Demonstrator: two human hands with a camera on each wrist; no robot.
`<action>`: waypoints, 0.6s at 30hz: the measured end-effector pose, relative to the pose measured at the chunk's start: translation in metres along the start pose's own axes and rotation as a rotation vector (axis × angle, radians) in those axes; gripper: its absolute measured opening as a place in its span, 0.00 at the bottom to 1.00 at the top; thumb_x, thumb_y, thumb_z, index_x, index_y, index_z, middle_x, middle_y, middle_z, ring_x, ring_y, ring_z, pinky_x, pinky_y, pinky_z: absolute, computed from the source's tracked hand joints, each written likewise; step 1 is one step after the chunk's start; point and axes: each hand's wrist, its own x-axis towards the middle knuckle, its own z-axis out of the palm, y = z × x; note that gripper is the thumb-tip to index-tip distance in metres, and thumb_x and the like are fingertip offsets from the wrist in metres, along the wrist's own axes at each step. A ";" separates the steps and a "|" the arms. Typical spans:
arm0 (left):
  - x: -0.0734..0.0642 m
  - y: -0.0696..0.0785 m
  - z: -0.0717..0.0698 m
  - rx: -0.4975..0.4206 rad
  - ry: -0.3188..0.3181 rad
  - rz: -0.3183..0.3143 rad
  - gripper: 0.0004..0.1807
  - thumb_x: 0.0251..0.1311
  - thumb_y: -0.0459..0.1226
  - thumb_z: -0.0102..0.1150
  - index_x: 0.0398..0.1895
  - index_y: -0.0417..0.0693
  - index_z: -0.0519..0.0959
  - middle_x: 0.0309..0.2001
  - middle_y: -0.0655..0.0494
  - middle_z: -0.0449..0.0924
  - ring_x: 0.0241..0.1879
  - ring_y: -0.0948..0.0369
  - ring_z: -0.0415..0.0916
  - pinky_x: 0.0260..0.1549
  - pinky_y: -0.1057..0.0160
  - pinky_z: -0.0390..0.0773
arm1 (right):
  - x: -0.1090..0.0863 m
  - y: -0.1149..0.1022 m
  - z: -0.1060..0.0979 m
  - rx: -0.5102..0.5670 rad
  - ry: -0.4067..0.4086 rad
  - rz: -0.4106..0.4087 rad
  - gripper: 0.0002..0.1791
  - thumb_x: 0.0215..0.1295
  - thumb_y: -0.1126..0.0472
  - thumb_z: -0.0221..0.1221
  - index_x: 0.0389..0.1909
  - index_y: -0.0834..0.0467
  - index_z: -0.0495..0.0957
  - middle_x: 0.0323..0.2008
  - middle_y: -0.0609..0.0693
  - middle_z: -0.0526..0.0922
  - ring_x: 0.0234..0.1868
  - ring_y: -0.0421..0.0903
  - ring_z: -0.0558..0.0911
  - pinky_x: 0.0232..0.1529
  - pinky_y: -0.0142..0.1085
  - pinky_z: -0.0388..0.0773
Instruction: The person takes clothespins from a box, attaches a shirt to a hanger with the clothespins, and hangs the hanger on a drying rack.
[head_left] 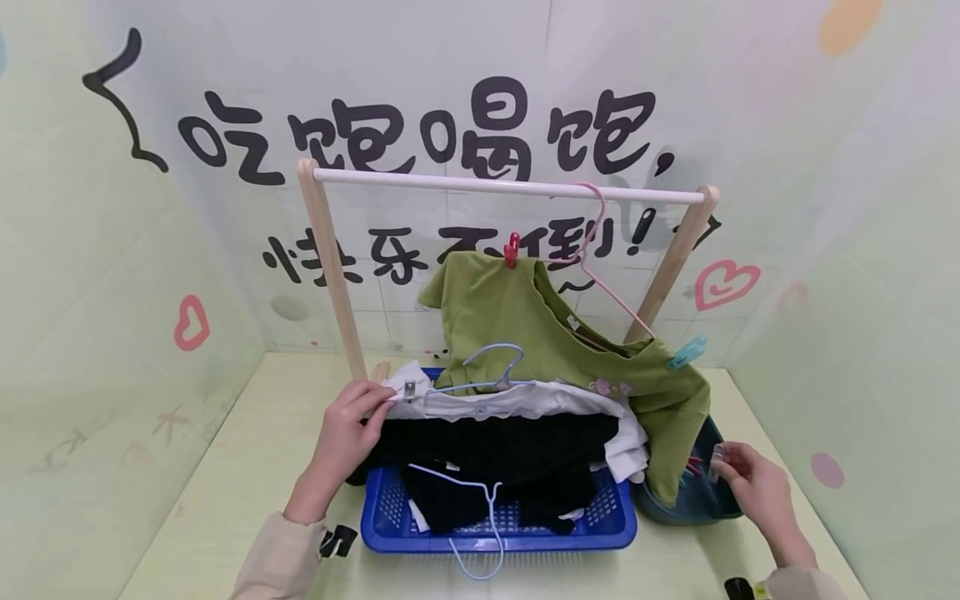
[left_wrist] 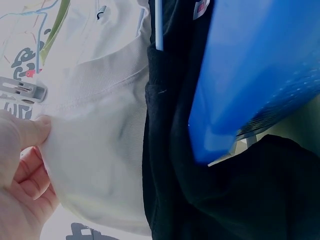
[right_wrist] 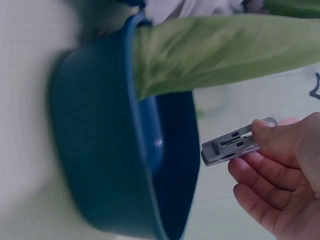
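Note:
My left hand [head_left: 352, 425] pinches the left end of a white garment [left_wrist: 100, 145] between thumb and fingers, just beside a grey clothespin [left_wrist: 22, 90] clipped there. A blue hanger [head_left: 513, 358] runs along the top of this garment, its hook upward. In my right hand [head_left: 761, 492] is another grey clothespin [right_wrist: 232, 145], pinched between thumb and fingers beside the dark teal basin [right_wrist: 100, 145]. Black clothing [head_left: 495, 450] lies in front of the white garment, across the blue basket [head_left: 498, 542]. A second blue hanger [head_left: 491, 517] rests on it, hook toward me.
Behind, a green shirt [head_left: 487, 308] hangs by a pink hanger [head_left: 600, 212] from the rack's white rod [head_left: 450, 181]. Red [head_left: 512, 250] and light-blue [head_left: 687, 352] clothespins clip it. One sleeve hangs over the basin. Wooden posts [head_left: 330, 258] support the rod.

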 end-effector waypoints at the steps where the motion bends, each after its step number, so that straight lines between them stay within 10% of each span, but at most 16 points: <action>1: 0.000 0.000 0.000 0.001 0.001 -0.001 0.13 0.36 0.16 0.68 0.28 0.33 0.82 0.28 0.47 0.78 0.31 0.55 0.75 0.28 0.64 0.76 | 0.000 -0.003 -0.001 0.018 0.024 0.001 0.11 0.48 0.72 0.67 0.34 0.68 0.78 0.24 0.55 0.83 0.23 0.20 0.71 0.25 0.19 0.69; 7: 0.000 0.000 0.000 0.000 -0.004 -0.004 0.13 0.36 0.16 0.68 0.28 0.33 0.82 0.28 0.47 0.78 0.31 0.55 0.75 0.28 0.64 0.76 | -0.006 -0.021 -0.011 0.167 0.123 0.024 0.10 0.50 0.75 0.65 0.35 0.68 0.78 0.24 0.24 0.74 0.25 0.16 0.70 0.26 0.15 0.67; 18: 0.000 0.000 -0.001 0.003 -0.001 -0.005 0.13 0.36 0.16 0.68 0.28 0.33 0.82 0.28 0.46 0.78 0.31 0.55 0.75 0.28 0.65 0.76 | -0.011 -0.057 -0.023 0.311 0.265 -0.014 0.14 0.43 0.84 0.64 0.33 0.70 0.79 0.26 0.22 0.76 0.25 0.20 0.76 0.24 0.15 0.69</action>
